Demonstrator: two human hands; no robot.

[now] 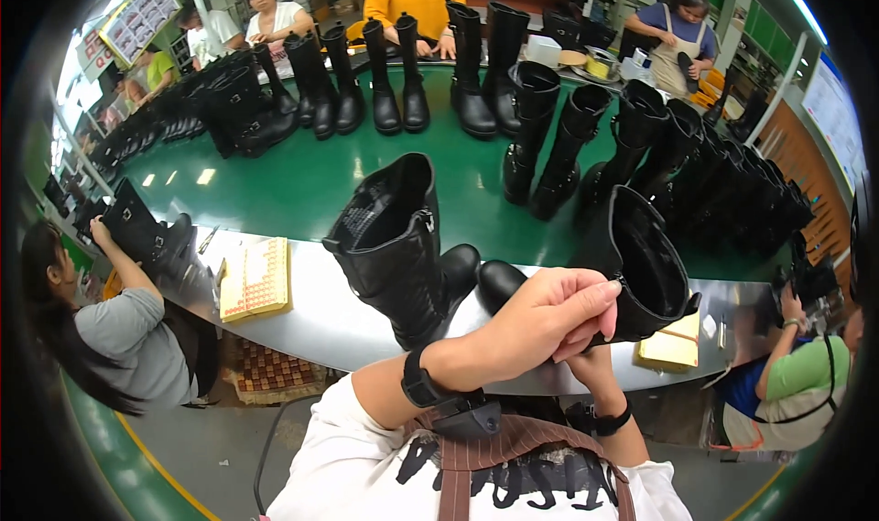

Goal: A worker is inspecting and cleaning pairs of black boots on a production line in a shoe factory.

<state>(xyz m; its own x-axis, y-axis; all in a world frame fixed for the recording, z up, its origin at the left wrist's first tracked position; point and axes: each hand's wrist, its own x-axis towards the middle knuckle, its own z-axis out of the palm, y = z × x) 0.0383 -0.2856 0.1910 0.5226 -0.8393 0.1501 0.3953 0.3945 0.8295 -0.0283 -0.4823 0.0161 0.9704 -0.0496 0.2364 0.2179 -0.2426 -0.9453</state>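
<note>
A tall black boot (652,260) leans at the near edge of the table, its open top tilted toward me and its toe pointing left. My left hand (558,312) reaches across to its shaft. Thumb and fingers pinch together at the top of the side zip, on what looks like the zipper pull, mostly covered by the fingertips. Below it, my right hand (593,363) supports the boot's shaft from underneath; its fingers are largely hidden. Just left stands the second black boot (389,255), upright, touching neither hand, with a zip showing near its top.
Several finished-looking black boots (465,72) line the far side of the green table (348,178). Yellow printed sheets (256,278) lie on the metal edge (316,306), with another yellow stack (673,349) at right. Co-workers sit at left (137,329) and right (787,384).
</note>
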